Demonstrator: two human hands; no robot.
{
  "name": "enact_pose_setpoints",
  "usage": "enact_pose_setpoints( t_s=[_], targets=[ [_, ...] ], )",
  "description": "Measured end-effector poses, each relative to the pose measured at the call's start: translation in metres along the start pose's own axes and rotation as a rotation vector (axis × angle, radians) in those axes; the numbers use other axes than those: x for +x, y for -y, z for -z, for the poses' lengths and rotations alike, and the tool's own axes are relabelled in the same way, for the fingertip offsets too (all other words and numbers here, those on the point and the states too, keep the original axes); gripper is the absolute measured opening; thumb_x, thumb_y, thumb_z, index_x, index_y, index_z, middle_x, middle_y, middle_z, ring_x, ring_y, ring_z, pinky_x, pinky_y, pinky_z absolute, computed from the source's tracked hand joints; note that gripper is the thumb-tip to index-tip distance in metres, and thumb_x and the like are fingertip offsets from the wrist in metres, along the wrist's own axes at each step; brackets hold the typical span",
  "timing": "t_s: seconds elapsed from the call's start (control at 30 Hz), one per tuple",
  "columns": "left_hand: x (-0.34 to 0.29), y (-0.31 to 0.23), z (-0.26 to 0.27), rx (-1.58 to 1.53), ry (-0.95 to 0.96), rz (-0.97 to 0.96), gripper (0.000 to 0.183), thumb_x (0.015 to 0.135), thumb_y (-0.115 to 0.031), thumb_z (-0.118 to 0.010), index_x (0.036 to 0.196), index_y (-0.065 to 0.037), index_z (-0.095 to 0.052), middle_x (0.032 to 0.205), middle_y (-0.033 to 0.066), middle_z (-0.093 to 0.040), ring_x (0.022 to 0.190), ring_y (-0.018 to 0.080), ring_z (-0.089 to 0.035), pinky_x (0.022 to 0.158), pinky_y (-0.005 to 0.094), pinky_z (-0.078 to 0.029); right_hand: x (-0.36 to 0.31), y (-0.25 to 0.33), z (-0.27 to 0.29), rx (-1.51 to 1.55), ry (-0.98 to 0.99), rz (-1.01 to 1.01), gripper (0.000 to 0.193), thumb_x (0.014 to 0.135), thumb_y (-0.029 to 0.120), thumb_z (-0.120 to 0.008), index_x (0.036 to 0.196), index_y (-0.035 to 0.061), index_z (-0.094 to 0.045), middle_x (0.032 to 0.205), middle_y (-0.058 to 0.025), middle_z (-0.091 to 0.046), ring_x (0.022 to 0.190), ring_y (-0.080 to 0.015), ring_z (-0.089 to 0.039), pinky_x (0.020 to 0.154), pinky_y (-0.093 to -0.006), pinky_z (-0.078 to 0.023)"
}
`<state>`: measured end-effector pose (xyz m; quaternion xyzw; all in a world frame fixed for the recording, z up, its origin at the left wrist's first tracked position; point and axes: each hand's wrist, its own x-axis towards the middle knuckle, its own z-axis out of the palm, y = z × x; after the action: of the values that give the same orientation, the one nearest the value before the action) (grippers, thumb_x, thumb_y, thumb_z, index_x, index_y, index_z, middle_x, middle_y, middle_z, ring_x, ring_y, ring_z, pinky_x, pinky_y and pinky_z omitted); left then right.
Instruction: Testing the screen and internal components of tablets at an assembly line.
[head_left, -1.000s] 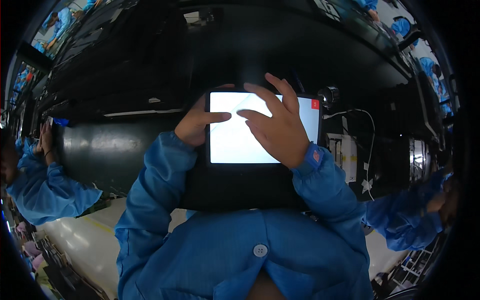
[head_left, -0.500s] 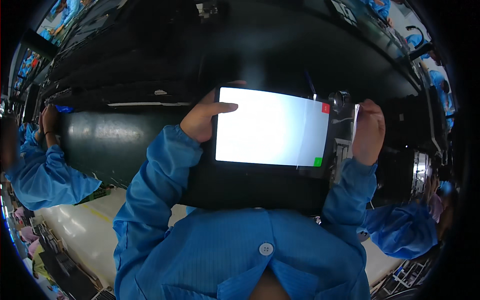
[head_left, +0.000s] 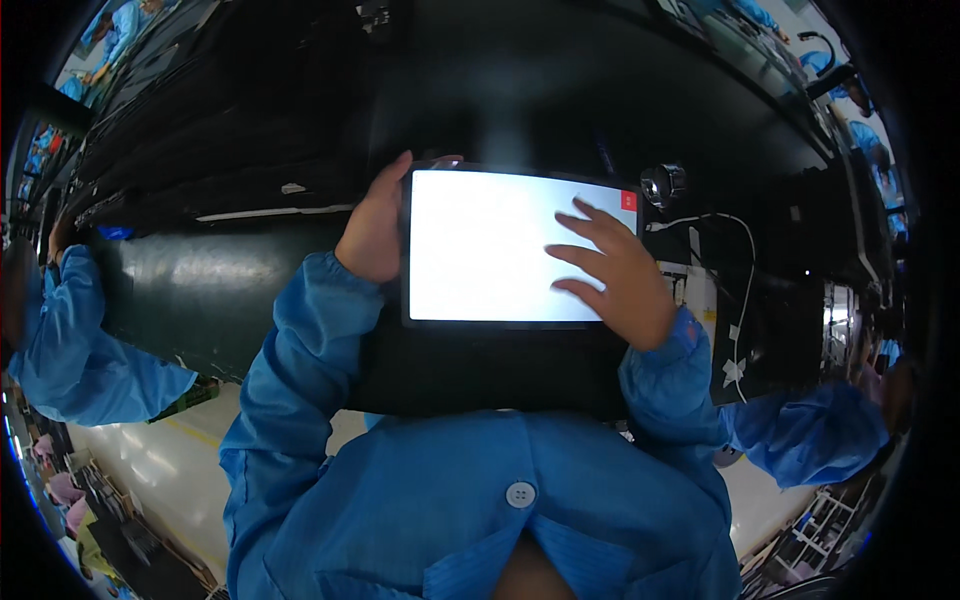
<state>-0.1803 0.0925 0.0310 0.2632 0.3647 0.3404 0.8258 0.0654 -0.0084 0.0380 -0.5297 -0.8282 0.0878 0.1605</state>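
A tablet with a bright white screen [head_left: 490, 250] and a black frame is in front of me. A red square is lit in the screen's upper right corner. My left hand [head_left: 374, 230] grips the tablet's left edge, thumb up along the frame and other fingertips showing behind the top edge. Over the right part of the screen my right hand [head_left: 625, 275] is spread, fingers apart and nothing in them. It covers the lower right corner; whether its fingertips touch the glass I cannot tell.
Right of the tablet, a white cable [head_left: 752, 275] curves across the black table [head_left: 520, 375]. A shiny round metal object [head_left: 662, 185] is by the tablet's upper right corner. A thin white strip [head_left: 270, 213] lies left. Co-workers' blue sleeves [head_left: 95, 350] are at both sides.
My right hand has moved left from beside the tablet, where it pinched a thin pale edge, to over the screen, fingers spread. The left thumb has moved off the screen onto the frame.
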Motion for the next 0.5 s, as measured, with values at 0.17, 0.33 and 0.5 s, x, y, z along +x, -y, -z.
enact_pose_setpoints(
  t_s=[0.17, 0.33, 0.5],
  targets=[
    [-0.002, 0.001, -0.001, -0.025, -0.027, -0.023, 0.057, 0.095, -0.043, -0.022, 0.128, -0.002, -0.042, 0.123, 0.0164, -0.052, 0.114, 0.0299, -0.049, 0.100, 0.0374, -0.035, -0.016, -0.014, 0.040, 0.122, -0.067, -0.288, 0.049, 0.069, 0.010, -0.073, 0.115, 0.0140, -0.058, 0.127, -0.0129, -0.048, 0.122, -0.0321, -0.041, 0.099, -0.0416, -0.038],
    [0.002, 0.002, -0.001, -0.034, -0.040, -0.018, 0.054, 0.095, -0.040, -0.022, 0.122, -0.003, -0.050, 0.119, 0.0152, -0.056, 0.111, 0.0308, -0.052, 0.099, 0.0364, -0.036, -0.033, -0.023, 0.043, 0.057, 0.029, -0.381, 0.085, 0.054, 0.028, -0.084, 0.129, 0.0181, -0.044, 0.140, -0.0129, -0.030, 0.133, -0.0378, -0.018, 0.104, -0.0532, -0.026],
    [0.002, 0.002, 0.002, 0.057, -0.041, -0.078, 0.056, 0.095, -0.040, -0.019, 0.120, -0.002, -0.052, 0.115, 0.0153, -0.059, 0.110, 0.0294, -0.053, 0.099, 0.0358, -0.036, -0.036, -0.023, 0.036, 0.081, -0.104, -0.347, 0.077, 0.054, 0.032, -0.083, 0.121, 0.0147, -0.049, 0.136, -0.0142, -0.036, 0.132, -0.0387, -0.020, 0.104, -0.0547, -0.023]
  ],
)
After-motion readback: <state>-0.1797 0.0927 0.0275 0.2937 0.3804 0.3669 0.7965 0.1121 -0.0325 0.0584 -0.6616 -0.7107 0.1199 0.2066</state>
